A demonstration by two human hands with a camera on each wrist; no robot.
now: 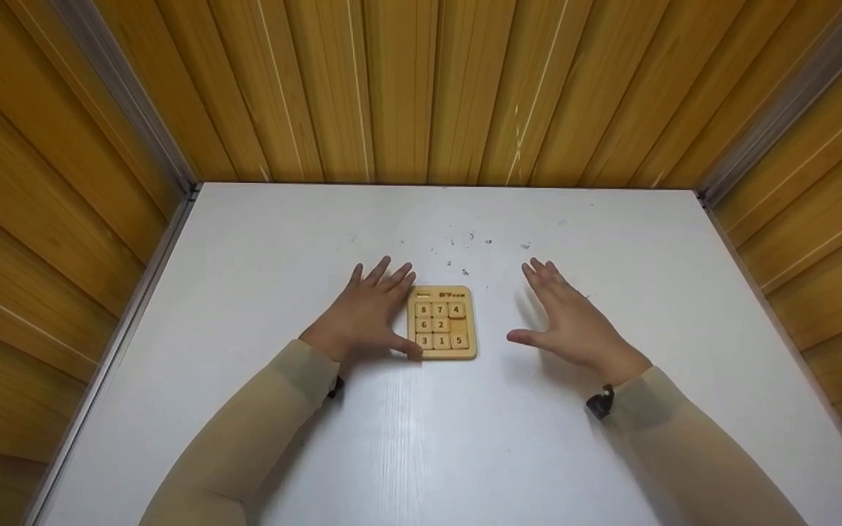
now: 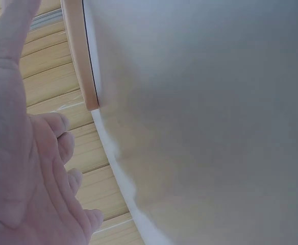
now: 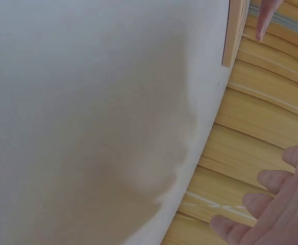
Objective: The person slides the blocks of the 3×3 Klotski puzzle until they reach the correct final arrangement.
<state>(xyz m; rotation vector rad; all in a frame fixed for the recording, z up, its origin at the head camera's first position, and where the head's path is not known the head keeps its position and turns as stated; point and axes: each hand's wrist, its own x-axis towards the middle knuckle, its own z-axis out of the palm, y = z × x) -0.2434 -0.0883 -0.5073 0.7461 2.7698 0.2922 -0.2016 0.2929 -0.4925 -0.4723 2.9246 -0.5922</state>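
While left hand [image 1: 366,314] and right hand [image 1: 574,325] spread fingers [image 1: 378,272], one puzzle board [image 1: 450,354] between, eight tiles [image 1: 441,324]

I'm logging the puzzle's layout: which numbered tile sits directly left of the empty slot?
Tile 2, centrally placed beside the slot; tile 6 is farther left, tile 4 above the slot, tile 5 below.

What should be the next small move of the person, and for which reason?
Probably, move the right hand inward to the number sliding puzzle: it is open and apart from the puzzle's right edge, while the left hand is at the left edge.
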